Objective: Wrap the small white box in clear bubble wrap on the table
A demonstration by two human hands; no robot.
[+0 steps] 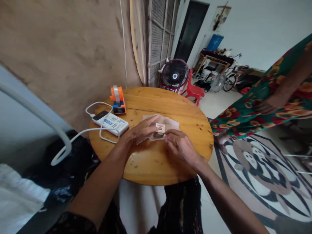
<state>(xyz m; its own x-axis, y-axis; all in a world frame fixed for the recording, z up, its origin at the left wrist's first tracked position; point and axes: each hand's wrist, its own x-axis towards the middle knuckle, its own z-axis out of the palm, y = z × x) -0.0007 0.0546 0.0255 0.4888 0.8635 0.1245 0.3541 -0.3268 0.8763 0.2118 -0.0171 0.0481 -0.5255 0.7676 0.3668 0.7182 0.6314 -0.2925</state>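
Both hands' fingers pinched a small packet in thin, slippery-looking plastic film; it seemed light, best gripped at its edges.

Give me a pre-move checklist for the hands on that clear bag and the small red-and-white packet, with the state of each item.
1. Left hand rests on the clear bag, pinning it to the round table: ok.
2. Right hand has its fingers at the small red-and-white packet: ok.
3. Packet fully inside the bag: cannot tell, the plastic is see-through and the hands cover its edges.
4. Bag lies flat, away from the table edge: ok.
5. Tape dispenser and white power bank with its cable stand apart from the hands: ok.
6. Other person at right is off the table: ok.
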